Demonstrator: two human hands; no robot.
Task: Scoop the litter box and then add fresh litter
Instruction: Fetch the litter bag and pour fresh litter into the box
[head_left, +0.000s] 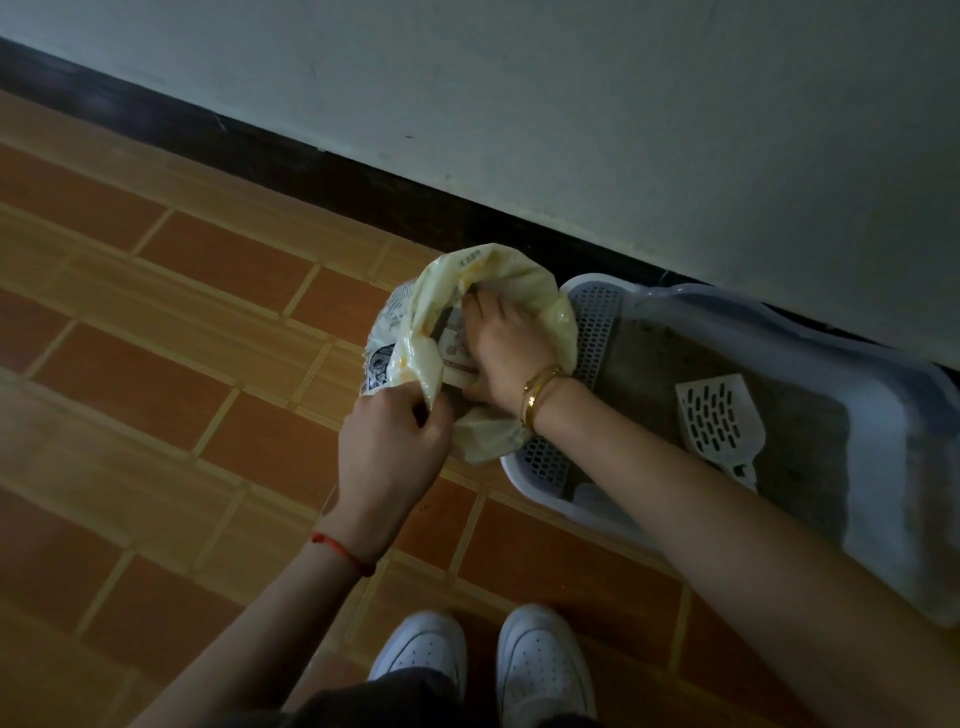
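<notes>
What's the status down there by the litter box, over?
Left hand grips the rim of the plastic bag. Right hand inside it, on a printed packet, grip unclear. Scoop lies in the litter box, untouched. Nothing blocking.

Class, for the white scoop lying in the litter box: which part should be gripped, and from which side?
Grip the scoop by its narrow handle at the near end, reaching down from that side. Its slotted blade rests on the litter and points toward the wall, so the handle likely offers the only slim hold.
</notes>
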